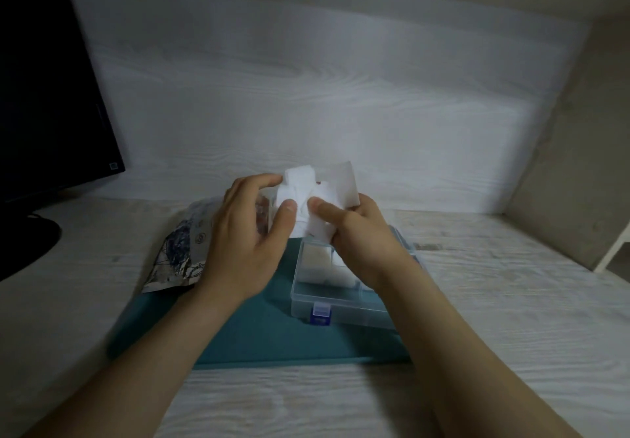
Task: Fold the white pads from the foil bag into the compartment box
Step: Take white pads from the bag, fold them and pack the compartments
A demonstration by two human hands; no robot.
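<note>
Two hands in the head view: left hand (245, 233) and right hand (363, 238) both pinch a bunch of white pads (303, 192), thumbs pressed on the front. The bunch is in the air just above the far edge of the compartment box (341, 299). Box sits open on teal mat (266, 338), with folded pads (318, 265) in its back compartments. Foil bag (180, 253) lies left of the box, partly behind the left hand. Monitor (44, 96) is far left.

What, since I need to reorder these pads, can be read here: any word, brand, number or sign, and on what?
Nothing reads legibly.
Patterned silver foil bag: round printed mark, too blurred to read.
Black monitor: small corner sticker, too small to read.
Clear plastic compartment box: blue latch, any marking blurred.
White pads: no print visible.
</note>
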